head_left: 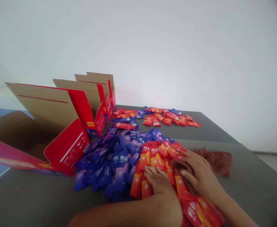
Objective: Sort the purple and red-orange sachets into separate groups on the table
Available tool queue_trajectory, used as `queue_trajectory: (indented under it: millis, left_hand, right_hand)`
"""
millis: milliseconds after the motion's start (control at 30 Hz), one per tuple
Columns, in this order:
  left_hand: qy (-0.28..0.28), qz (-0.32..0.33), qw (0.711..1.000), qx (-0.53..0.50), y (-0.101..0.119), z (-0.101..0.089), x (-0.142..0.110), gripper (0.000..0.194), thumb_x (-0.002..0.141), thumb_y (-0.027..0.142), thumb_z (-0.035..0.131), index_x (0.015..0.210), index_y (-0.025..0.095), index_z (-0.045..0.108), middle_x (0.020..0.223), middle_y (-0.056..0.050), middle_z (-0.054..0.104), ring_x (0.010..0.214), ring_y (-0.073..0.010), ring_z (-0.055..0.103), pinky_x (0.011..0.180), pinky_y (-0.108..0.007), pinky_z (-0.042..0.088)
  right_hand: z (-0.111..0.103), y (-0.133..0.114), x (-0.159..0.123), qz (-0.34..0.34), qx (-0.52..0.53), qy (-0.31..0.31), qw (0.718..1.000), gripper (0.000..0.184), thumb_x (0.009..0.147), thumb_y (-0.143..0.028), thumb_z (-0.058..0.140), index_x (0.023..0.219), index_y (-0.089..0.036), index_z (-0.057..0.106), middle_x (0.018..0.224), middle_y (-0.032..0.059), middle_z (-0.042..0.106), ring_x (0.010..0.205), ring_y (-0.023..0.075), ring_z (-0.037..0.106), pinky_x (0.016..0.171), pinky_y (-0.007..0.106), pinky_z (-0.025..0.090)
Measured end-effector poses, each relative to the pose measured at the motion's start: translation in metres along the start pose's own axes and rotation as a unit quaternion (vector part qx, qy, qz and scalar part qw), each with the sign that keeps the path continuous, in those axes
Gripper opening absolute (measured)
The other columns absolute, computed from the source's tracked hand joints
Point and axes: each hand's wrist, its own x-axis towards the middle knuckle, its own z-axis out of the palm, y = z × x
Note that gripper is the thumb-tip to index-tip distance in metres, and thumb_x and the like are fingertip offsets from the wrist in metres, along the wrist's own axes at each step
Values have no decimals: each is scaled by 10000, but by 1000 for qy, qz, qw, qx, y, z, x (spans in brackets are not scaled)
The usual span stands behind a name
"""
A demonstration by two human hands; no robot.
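Observation:
My left hand [159, 180] lies on a pile of red-and-orange pouches [154, 157], its fingers stretched over them and not closed on any. To its right, my right hand [198, 170] is closed on a brown cloth [187, 167], pressed against the red pouches. More brown cloth [220, 161] lies on the table beyond that hand; I cannot tell whether it is the same piece. Left of the red pile, touching it, spreads a heap of blue-purple pouches [121, 164]. Several red pouches [196, 209] lie under and near my right forearm.
Open red cardboard boxes [68, 148] stand in a row along the left, with raised brown flaps [46, 104]. Farther back on the grey table [254, 176] lie scattered red and blue pouches [173, 116]. A white wall [176, 56] rises behind the table.

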Motion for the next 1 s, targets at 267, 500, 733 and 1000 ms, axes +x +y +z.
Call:
queue_trajectory:
  millis: [267,500,733,1000]
  left_hand:
    - [9,21,999,42,0,4,-1,537,888,22,321,1405,122,428,1368,-239,507,1235,-383,478,976,-514,471]
    - [10,21,998,59,-2,0,-5,560,874,7,318,1412,121,421,1375,-255,490,1227,-386,486,961,-503,484]
    - [40,20,999,9,-4,7,-5,489,892,43,391,1373,91,465,1348,-278,505,1224,-412,482,969,-532,471]
    - [86,-9,996,-38,-8,5,-4,468,865,-4,449,1309,110,542,1288,-283,558,1182,-411,531,913,-509,520]
  right_hand:
    - [6,-10,-5,-70,-28,-83,994,452,886,-319,542,1334,-263,541,1273,134,595,1144,286,549,943,481,443]
    - [-1,-12,22,0,27,-69,997,396,942,-367,444,1300,-226,537,1230,109,622,1105,263,583,941,447,459]
    - [4,-37,-3,-89,-34,-94,991,636,821,-541,626,1379,-268,491,1330,143,531,1185,326,502,958,510,392]
    - [11,-36,14,7,55,-23,998,303,937,-388,473,1105,-191,630,1076,108,661,1000,251,603,877,404,461]
